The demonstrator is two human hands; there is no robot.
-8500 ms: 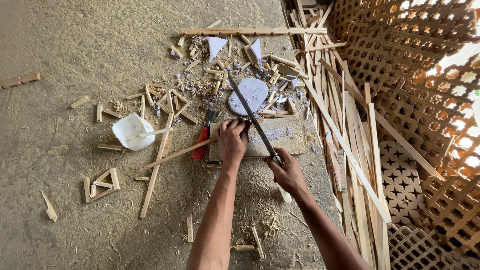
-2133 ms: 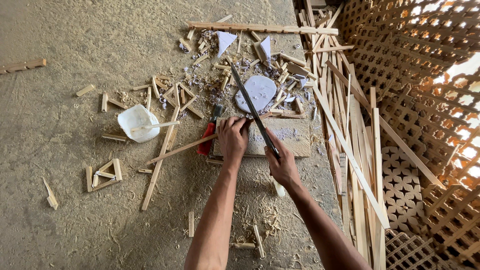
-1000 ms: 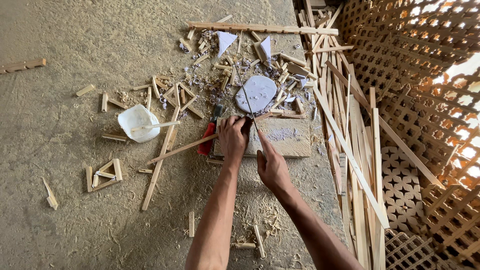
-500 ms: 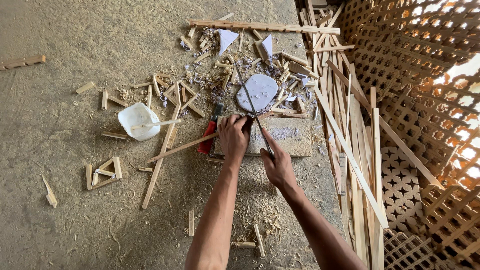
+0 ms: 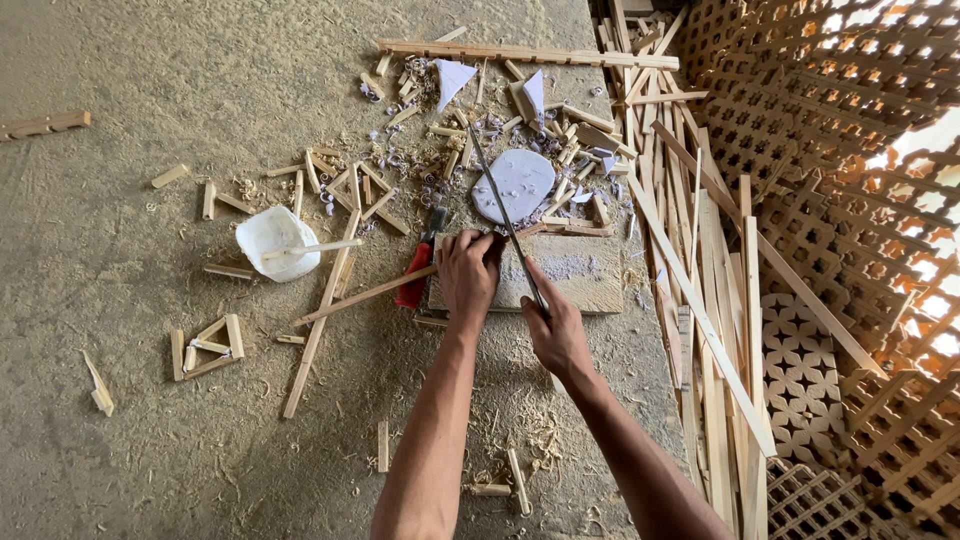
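Gripping a long dark file (image 5: 505, 225) by its handle end, the right hand (image 5: 556, 335) is closed tight around it; the tool runs toward 11 o'clock across a flat wooden board (image 5: 575, 275) on the sandy floor. The left hand (image 5: 468, 275) sits curled at the board's 9 o'clock edge, fingers pinching a thin wooden stick (image 5: 375, 293) right where the file crosses. A red-handled tool (image 5: 415, 280) lies just beside that hand at 9 o'clock. White bowl (image 5: 275, 243) farther out at 9. Lattice panels (image 5: 850, 180) stacked at 3 o'clock.
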